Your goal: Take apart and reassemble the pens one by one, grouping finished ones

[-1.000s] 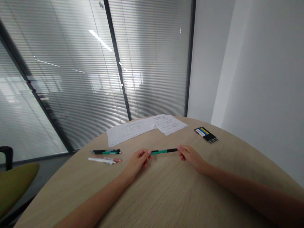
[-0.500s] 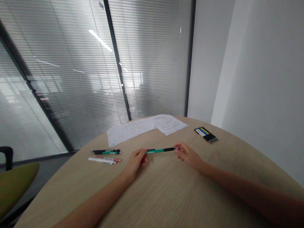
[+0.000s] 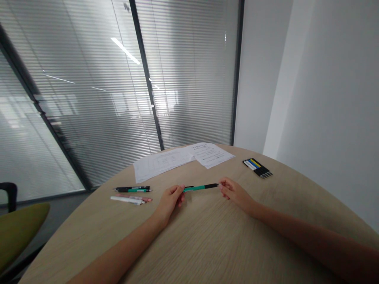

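A green pen with a black grip (image 3: 199, 187) is held level just above the round wooden table (image 3: 207, 244). My left hand (image 3: 170, 198) pinches its left end between closed fingers. My right hand (image 3: 234, 192) pinches the tip at the black right end. Both forearms rest along the tabletop toward me.
Three pens (image 3: 132, 194), green-black, pink and white, lie left of my hands. A row of several black pens (image 3: 257, 167) lies at the right rear. Printed sheets (image 3: 177, 157) lie at the far edge before glass walls with blinds. An olive chair (image 3: 17, 228) stands at left.
The pen has lifted slightly off the table and shifted a little left. My right fingers have slid out to its very tip.
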`<state>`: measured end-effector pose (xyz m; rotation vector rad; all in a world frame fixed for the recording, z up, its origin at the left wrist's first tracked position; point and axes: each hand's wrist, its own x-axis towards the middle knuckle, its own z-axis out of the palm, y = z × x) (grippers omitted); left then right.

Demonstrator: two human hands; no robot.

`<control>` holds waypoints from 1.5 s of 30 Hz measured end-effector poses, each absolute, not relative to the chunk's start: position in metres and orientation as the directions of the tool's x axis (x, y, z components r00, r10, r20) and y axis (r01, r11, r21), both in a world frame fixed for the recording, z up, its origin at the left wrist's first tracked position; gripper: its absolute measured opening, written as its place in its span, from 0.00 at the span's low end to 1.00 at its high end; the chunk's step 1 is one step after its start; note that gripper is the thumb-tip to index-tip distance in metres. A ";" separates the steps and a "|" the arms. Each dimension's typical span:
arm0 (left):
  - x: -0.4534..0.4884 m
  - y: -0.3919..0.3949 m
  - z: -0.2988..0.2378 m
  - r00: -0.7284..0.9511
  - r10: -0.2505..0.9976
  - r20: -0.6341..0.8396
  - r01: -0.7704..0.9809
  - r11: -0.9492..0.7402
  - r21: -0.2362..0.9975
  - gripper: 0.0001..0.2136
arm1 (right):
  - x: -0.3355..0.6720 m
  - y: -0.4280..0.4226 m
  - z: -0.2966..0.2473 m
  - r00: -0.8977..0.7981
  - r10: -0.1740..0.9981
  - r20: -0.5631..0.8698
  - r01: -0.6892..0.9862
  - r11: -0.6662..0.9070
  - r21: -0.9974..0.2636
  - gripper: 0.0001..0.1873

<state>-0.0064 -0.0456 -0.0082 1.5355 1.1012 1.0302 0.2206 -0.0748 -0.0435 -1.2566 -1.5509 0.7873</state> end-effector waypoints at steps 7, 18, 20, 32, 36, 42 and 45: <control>-0.006 -0.047 -0.007 0.248 0.964 0.095 0.194 -0.146 0.970 0.17 | 0.226 -0.070 -0.049 -0.039 0.965 0.259 0.425 0.251 -0.870 0.15; -0.006 -0.047 -0.007 0.250 0.962 0.109 0.168 -0.154 0.974 0.17 | 0.222 -0.073 -0.046 -0.008 0.955 0.297 0.326 0.283 -0.902 0.11; -0.006 -0.046 -0.008 0.252 0.962 0.105 0.168 -0.151 0.974 0.17 | 0.221 -0.073 -0.046 -0.019 0.955 0.295 0.290 0.288 -0.913 0.13; -0.005 -0.052 -0.002 0.244 0.965 0.095 0.198 -0.146 0.969 0.17 | 0.227 -0.076 -0.041 -0.037 0.938 0.345 0.531 0.311 -0.789 0.16; -0.006 -0.049 -0.005 0.236 0.965 0.115 0.169 -0.157 0.973 0.17 | 0.224 -0.075 -0.041 -0.033 0.948 0.317 0.369 0.307 -0.877 0.11; -0.006 -0.046 -0.008 0.237 0.965 0.116 0.161 -0.156 0.974 0.17 | 0.221 -0.076 -0.040 -0.026 0.952 0.305 0.252 0.302 -0.920 0.12; -0.006 -0.046 -0.009 0.236 0.966 0.109 0.172 -0.151 0.973 0.17 | 0.223 -0.077 -0.039 -0.018 0.947 0.319 0.403 0.299 -0.865 0.13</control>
